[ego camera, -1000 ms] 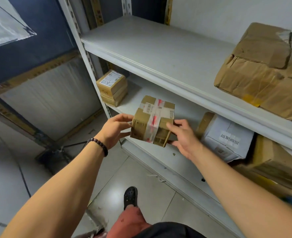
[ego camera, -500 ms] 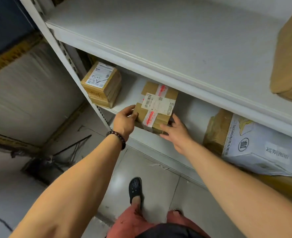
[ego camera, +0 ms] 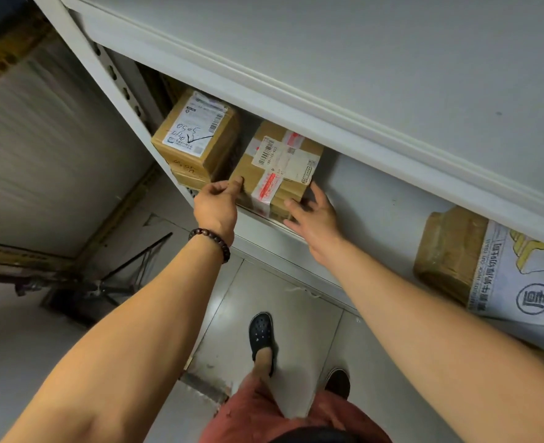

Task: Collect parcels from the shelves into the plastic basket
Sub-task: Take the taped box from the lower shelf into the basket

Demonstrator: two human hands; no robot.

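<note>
A brown cardboard parcel [ego camera: 277,167] with a white label and red-printed tape sits on the lower shelf [ego camera: 376,199], close to the front edge. My left hand [ego camera: 216,209], with a bead bracelet on the wrist, has loosely curled fingers, and its forefinger tip touches the parcel's left front corner. My right hand [ego camera: 315,215] has spread fingers resting against the parcel's right front side. Neither hand wraps around it. No plastic basket is in view.
Two stacked labelled boxes [ego camera: 194,135] stand just left of the parcel, against the shelf post [ego camera: 104,78]. A brown and white wrapped parcel [ego camera: 503,282] lies further right. The upper shelf [ego camera: 360,59] overhangs. A black stand [ego camera: 104,282] lies on the floor at left, and my feet [ego camera: 261,334] are below.
The parcel, held in the air in both hands a second ago, now rests on the lower shelf next to the stacked boxes. Both hands have loosened, and the view has moved closer.
</note>
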